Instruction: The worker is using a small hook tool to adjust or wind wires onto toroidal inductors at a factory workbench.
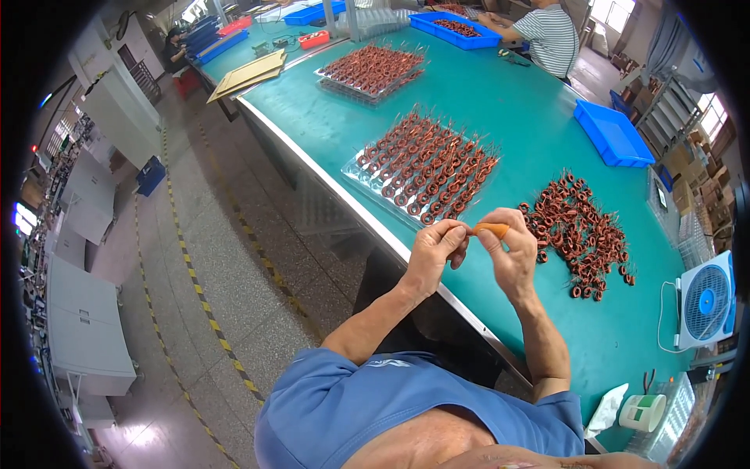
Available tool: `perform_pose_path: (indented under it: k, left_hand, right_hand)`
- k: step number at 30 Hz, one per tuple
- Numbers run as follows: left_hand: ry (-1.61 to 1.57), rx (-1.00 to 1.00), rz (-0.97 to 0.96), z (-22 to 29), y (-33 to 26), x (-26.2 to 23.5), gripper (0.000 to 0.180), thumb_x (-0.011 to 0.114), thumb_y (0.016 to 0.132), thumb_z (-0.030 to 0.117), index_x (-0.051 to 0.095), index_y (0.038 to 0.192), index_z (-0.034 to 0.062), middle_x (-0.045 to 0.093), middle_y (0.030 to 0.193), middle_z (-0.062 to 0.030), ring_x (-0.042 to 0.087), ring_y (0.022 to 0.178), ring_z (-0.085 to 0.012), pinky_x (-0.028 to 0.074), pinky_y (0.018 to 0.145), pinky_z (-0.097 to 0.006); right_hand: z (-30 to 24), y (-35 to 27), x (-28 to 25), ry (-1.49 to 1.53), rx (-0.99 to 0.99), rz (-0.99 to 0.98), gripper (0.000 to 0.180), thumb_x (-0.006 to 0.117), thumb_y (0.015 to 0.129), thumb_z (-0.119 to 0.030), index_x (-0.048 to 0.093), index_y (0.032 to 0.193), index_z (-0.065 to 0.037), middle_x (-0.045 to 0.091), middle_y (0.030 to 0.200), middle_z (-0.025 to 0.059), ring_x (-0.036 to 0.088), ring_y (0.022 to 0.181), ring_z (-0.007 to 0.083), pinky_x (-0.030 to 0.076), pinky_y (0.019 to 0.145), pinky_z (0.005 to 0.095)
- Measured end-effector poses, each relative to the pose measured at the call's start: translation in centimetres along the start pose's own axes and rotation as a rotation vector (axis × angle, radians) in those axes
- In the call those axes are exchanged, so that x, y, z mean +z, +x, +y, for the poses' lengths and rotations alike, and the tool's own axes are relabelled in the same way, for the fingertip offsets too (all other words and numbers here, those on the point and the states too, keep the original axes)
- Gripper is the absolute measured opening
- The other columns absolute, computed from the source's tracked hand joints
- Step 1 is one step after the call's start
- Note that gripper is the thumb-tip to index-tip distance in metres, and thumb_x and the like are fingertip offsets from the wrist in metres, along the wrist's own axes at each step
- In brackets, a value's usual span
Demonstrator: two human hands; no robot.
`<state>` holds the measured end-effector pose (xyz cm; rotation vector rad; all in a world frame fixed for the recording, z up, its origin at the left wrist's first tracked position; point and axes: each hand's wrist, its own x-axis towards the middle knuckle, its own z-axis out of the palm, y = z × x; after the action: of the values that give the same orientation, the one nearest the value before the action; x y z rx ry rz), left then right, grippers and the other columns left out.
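Both hands, left (431,252) and right (513,258), pinch fingertip to fingertip on a small reddish piece (472,231), too hidden to identify, near the edge of the counter (512,109). The right wears an orange finger cot (494,230). Risk: a slack pinch could drop the piece. Wire leads in the pile of ring coils (582,242) could tangle and bend if pulled; a forearm knock could unseat coils in the clear tray (356,173).
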<state>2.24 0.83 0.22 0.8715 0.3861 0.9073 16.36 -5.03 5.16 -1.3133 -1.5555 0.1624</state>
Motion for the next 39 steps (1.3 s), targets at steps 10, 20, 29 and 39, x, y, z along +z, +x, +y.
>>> perform_pose_path:
  k: [10, 20, 29, 39]
  left_hand:
    - [0.06, 0.066, -0.011, 0.1, -0.2, -0.1, 0.015, 0.053, 0.099, 0.017, 0.056, 0.096, 0.0029, 0.052, 0.069, -0.0007, 0.048, 0.054, -0.0079, 0.038, 0.047, -0.022]
    - [0.188, 0.103, -0.023, -0.1, -1.2, -0.6, 0.013, 0.052, 0.099, 0.015, 0.053, 0.104, 0.0027, 0.053, 0.074, -0.002, 0.05, 0.058, -0.0087, 0.041, 0.051, -0.022]
    - [0.309, 0.137, -0.06, -0.1, -0.6, -1.7, 0.026, 0.056, 0.095, 0.006, 0.049, 0.118, 0.001, 0.055, 0.089, -0.005, 0.056, 0.068, -0.011, 0.047, 0.06, -0.025]
    - [0.281, 0.228, -0.004, 1.5, 0.4, -1.3, 0.021, 0.054, 0.096, 0.004, 0.049, 0.116, -0.0013, 0.056, 0.08, -0.0043, 0.056, 0.065, -0.0097, 0.046, 0.057, -0.024]
  right_hand:
    - [2.2, 0.0, 0.6, 0.72, 0.512, -0.117, 0.017, 0.062, 0.09, -0.014, 0.069, 0.09, 0.002, 0.064, 0.095, 0.0018, 0.056, 0.09, 0.0122, 0.043, 0.088, 0.0289]
    - [1.8, -0.7, 1.0, 0.382, 0.298, -0.098, 0.011, 0.064, 0.088, -0.009, 0.069, 0.087, 0.001, 0.064, 0.093, 0.004, 0.059, 0.088, 0.014, 0.047, 0.079, 0.0279]
    - [2.5, -0.4, 0.9, 0.397, 0.455, -0.072, 0.032, 0.059, 0.094, -0.023, 0.064, 0.113, 0.002, 0.066, 0.099, 0.0065, 0.057, 0.092, 0.0126, 0.045, 0.084, 0.0278]
    - [3.8, 0.3, 1.4, 0.513, 0.565, -0.225, 0.03, 0.055, 0.096, -0.022, 0.065, 0.107, 0.004, 0.066, 0.087, 0.0056, 0.059, 0.079, 0.0125, 0.048, 0.074, 0.0262]
